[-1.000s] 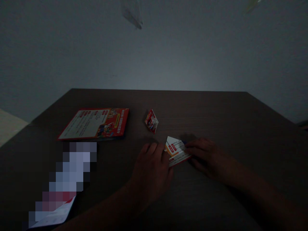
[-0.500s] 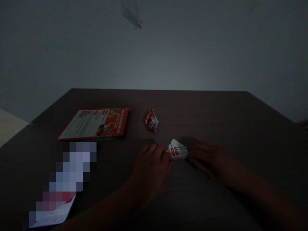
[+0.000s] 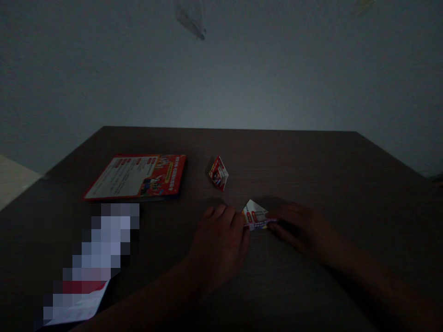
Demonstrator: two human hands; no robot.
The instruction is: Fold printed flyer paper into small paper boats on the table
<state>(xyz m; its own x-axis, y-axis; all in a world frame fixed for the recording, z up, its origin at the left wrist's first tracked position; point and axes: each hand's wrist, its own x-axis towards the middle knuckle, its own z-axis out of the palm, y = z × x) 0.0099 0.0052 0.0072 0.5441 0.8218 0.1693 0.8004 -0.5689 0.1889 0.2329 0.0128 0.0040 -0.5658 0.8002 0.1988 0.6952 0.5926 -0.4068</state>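
A small folded piece of printed paper (image 3: 256, 215), white with red and orange marks, lies on the dark wooden table (image 3: 311, 161) between my hands. My left hand (image 3: 218, 242) rests beside its left edge, fingers curled and pressing on the paper. My right hand (image 3: 299, 228) pinches its right edge with the fingertips. A second small folded paper shape (image 3: 218, 172), red and white, stands on the table a little behind them, apart from both hands.
A red and white printed leaflet (image 3: 136, 176) lies flat at the left of the table. Another sheet (image 3: 78, 309), partly blurred out, lies at the near left corner. A pale wall rises behind the table's far edge. The scene is dim.
The paper between my hands has been folded down smaller and flatter. My fingers have closed in on it. The leaflet and the other folded shape have not moved.
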